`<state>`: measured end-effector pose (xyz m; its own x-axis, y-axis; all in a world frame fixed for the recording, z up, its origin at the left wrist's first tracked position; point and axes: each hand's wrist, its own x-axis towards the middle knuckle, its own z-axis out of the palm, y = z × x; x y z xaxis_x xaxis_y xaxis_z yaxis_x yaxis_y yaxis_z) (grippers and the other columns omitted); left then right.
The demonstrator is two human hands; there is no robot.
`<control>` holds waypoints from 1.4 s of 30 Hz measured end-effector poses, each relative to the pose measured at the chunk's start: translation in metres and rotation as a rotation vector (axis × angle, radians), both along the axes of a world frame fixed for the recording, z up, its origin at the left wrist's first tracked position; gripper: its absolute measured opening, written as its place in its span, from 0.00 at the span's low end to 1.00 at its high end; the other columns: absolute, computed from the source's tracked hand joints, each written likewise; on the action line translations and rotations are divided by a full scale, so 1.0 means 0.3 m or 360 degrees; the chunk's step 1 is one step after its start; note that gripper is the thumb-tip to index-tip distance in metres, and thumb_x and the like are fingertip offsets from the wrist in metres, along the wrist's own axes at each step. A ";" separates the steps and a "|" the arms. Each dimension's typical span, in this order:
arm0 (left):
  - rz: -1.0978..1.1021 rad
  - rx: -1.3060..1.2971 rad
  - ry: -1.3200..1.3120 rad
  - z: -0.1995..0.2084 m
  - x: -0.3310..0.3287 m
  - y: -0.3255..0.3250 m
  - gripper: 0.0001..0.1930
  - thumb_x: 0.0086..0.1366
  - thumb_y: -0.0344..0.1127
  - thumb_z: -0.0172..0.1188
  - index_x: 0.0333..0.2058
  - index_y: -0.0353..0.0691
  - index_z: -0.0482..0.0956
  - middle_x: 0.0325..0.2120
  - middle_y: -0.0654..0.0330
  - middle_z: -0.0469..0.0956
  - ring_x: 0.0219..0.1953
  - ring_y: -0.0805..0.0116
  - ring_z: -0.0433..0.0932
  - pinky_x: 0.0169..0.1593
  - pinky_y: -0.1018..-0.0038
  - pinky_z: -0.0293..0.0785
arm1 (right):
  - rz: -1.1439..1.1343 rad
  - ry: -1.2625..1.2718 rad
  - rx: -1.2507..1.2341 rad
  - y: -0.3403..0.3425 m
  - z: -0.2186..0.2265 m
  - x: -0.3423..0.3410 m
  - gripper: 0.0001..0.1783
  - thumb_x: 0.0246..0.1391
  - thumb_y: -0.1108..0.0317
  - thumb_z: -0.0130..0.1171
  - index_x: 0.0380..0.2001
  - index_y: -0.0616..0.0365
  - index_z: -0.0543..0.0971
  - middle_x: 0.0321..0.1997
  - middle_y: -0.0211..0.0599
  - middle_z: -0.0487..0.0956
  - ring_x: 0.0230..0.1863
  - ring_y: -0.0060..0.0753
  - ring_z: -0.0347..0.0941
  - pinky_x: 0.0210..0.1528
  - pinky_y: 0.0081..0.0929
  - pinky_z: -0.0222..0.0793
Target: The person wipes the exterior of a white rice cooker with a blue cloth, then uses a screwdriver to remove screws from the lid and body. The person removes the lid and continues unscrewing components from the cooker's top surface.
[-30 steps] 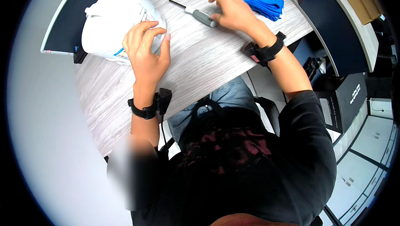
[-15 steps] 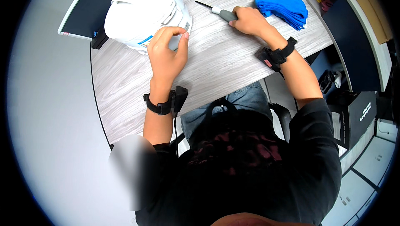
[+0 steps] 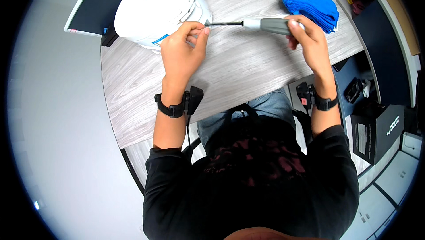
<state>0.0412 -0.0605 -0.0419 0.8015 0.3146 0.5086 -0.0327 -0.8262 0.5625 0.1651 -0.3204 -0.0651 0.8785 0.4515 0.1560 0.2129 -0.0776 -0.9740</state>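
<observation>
A screwdriver point(image 3: 275, 25) with a grey and white handle and a dark shaft lies level above the desk, pointing left. My right hand point(image 3: 310, 40) is closed round the rear end of its handle. At the other end, my left hand point(image 3: 183, 52) pinches thumb and forefinger together right where the shaft's tip is. Anything small between those fingertips is hidden. Just behind my left hand stands a white bucket point(image 3: 152, 12) with a lid. A folded blue cloth point(image 3: 312, 9) lies on the desk beyond my right hand.
The light wood-grain desk point(image 3: 239, 69) has a dark partition point(image 3: 95, 7) at its far left and another point(image 3: 380, 54) on the right. Below the right side sits a black box point(image 3: 376, 129). Each wrist carries a strapped black device point(image 3: 193, 100) with a cable.
My right hand has lifted the screwdriver off the desk area and turned it level, moving right and nearer. The shaft's tip now meets my left fingertips, which were pinched before too.
</observation>
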 end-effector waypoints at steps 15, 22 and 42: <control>-0.0161 -0.0535 0.0188 -0.018 0.053 -0.018 0.15 0.74 0.42 0.56 0.42 0.35 0.84 0.28 0.61 0.85 0.25 0.80 0.77 0.27 0.83 0.69 | -0.0057 0.0050 0.0431 0.028 -0.023 -0.111 0.18 0.70 0.59 0.53 0.47 0.64 0.80 0.26 0.30 0.76 0.25 0.16 0.69 0.28 0.17 0.65; -0.0220 -0.0481 -0.0108 -0.039 0.067 -0.018 0.13 0.70 0.40 0.62 0.34 0.34 0.85 0.21 0.62 0.84 0.19 0.79 0.76 0.23 0.81 0.67 | -0.0065 0.0023 0.0483 0.021 -0.015 -0.132 0.18 0.70 0.59 0.52 0.48 0.64 0.79 0.26 0.30 0.76 0.26 0.16 0.69 0.28 0.17 0.65; -0.0222 -0.0502 0.0059 -0.024 0.071 -0.009 0.13 0.71 0.38 0.61 0.37 0.32 0.83 0.28 0.60 0.85 0.25 0.80 0.77 0.29 0.84 0.72 | -0.0092 -0.0008 0.0439 0.029 -0.029 -0.137 0.18 0.70 0.58 0.54 0.49 0.64 0.79 0.25 0.27 0.75 0.25 0.14 0.67 0.28 0.16 0.63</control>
